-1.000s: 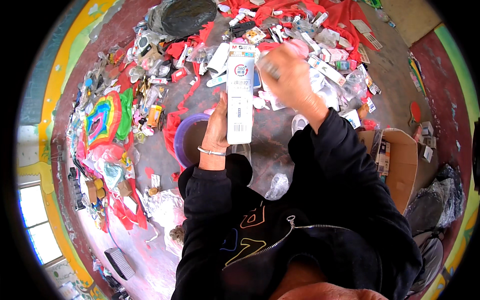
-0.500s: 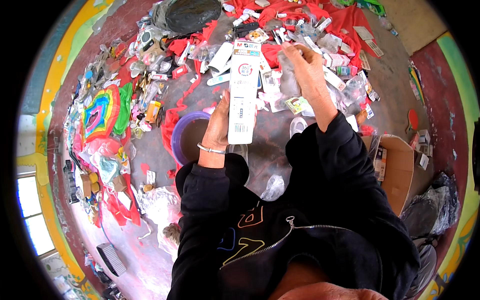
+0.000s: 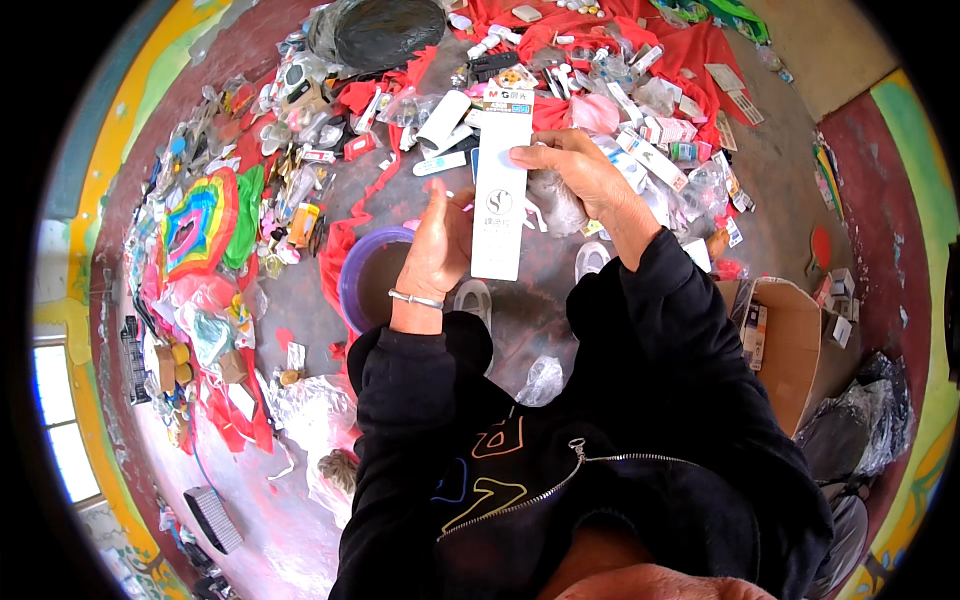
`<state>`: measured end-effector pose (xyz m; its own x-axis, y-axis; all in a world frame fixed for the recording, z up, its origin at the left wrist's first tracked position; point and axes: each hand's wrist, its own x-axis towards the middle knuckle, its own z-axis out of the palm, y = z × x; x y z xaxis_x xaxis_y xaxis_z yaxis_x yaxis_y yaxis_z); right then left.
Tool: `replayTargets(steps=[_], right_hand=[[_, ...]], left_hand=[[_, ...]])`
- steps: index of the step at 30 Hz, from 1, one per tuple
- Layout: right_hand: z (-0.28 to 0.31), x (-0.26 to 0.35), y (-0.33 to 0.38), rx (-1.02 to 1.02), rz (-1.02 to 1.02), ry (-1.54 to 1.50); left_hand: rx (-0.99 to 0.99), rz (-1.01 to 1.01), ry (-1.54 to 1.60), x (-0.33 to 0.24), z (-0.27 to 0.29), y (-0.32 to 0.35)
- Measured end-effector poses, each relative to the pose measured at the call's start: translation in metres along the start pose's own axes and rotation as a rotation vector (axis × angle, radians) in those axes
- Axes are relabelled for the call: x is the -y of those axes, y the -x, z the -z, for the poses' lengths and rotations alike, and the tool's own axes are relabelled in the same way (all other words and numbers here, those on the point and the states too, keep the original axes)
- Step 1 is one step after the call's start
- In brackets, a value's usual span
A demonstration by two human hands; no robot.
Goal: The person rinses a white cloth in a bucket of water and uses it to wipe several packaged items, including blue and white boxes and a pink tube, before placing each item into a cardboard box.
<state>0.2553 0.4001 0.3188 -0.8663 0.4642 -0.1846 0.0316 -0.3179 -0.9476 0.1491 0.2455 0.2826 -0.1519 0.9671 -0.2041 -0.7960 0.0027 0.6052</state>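
A long, flat white box (image 3: 498, 200) with a printed top end stands tilted up in front of me. My right hand (image 3: 590, 178) grips its right edge, thumb laid across the front face and the other fingers behind. At the box's left edge is my left hand (image 3: 435, 240), open, its thumb pointing up and its fingers partly hidden by the box; whether they touch it I cannot make out. A crumpled greyish plastic bag (image 3: 560, 208) shows just below my right hand; I cannot tell if that hand holds it too.
A purple basin (image 3: 350, 285) stands by my left forearm. An open cardboard box (image 3: 795, 340) with small boxes inside is at the right. Small goods, plastic bags and red cloth (image 3: 690, 55) cover the floor ahead and left. Clear crumpled plastic (image 3: 543, 381) lies between my feet.
My right hand has moved left and down, taking hold of the white box. The box has turned to another face and shifted slightly right. My left thumb has come off its front.
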Motion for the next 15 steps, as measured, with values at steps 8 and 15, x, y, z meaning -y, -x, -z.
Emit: replayTargets(steps=[8,15], right_hand=[[0.002,-0.004,-0.004,-0.055,0.227,0.639],[0.018,0.041,0.003,-0.603,0.728,0.311]], left_hand=[[0.049,0.008,-0.089,0.009,0.003,0.003],[-0.187,-0.04,-0.242,0.019,0.011,-0.005]])
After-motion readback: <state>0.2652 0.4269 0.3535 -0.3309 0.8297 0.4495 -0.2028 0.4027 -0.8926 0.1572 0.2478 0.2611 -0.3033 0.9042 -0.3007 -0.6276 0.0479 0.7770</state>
